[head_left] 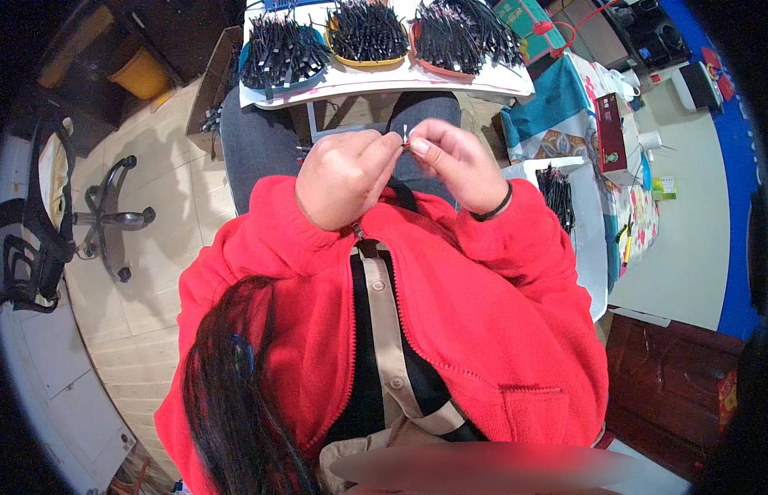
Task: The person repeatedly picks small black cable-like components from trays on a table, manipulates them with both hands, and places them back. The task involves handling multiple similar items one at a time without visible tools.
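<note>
Above my lap, my left hand (347, 177) and my right hand (465, 165) meet fingertip to fingertip. Between them they pinch a thin wire (405, 133), whose small white and red strands stick out where the fingers meet. Its remaining length is mostly hidden by my left hand. My left fingers are curled closed. On the right, thumb and forefinger press together at the red strand. Just beyond my hands, several black cables with connector ends fill a blue basin (297, 85), a yellow basin (369, 63) and a red basin (443, 71).
The basins stand on a white table (351, 96) across my knees. To my right, a white bin (594, 239) holds more black cables, beside a cloth-covered surface with a dark red box (612, 136). A wheeled chair base (113, 219) stands left on the floor.
</note>
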### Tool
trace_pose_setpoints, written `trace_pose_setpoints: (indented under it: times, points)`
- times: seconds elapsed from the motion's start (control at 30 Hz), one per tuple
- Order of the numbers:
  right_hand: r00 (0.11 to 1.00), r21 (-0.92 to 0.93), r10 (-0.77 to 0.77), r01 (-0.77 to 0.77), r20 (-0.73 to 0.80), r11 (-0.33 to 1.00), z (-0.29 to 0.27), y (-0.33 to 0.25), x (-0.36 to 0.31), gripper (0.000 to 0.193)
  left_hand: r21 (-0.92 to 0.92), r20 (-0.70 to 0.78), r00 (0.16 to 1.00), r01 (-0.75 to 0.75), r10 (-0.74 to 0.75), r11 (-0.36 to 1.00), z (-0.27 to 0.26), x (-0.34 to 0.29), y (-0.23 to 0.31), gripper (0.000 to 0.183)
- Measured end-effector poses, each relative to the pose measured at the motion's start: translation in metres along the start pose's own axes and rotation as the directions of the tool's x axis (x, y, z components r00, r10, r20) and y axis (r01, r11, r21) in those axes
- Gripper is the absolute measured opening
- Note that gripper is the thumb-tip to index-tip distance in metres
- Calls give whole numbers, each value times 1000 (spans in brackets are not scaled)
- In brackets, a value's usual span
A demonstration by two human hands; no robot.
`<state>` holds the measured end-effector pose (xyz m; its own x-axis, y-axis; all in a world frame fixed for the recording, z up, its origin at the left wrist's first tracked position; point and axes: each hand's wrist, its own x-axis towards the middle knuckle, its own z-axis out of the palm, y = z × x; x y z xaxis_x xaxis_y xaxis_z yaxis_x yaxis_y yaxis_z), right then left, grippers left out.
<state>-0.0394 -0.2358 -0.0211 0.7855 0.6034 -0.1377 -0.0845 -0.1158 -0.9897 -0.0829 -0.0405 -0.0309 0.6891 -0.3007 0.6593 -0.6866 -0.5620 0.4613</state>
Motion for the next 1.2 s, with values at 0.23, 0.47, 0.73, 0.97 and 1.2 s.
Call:
trace_pose_setpoints:
  times: [0.23, 0.47, 0.73, 0.97, 1.2]
  points:
    - [956, -36, -279, 277, -86, 960, 6, -4, -9, 18, -443, 17, 954, 276, -300, 853, -3, -1, -2, 11]
    - [475, -847, -853, 526, 216, 79, 9, -15, 3, 30, -631, 175, 880, 445, -442, 635, -3, -2, -1, 14]
    - [969, -68, -174, 165, -175, 984, 20, 5, -1, 19, 51, -140, 989, -38, 45, 998, 5, -3, 0, 11]
    - [697, -773, -716, 437, -32, 460, 7, -12, -7, 18, -538, 107, 879, 445, -465, 716, -1, -6, -6, 12]
    - [577, -861, -805, 471, 138, 190, 16, -16, 0, 17, -475, 56, 918, 371, -394, 798, -1, -6, -2, 13]
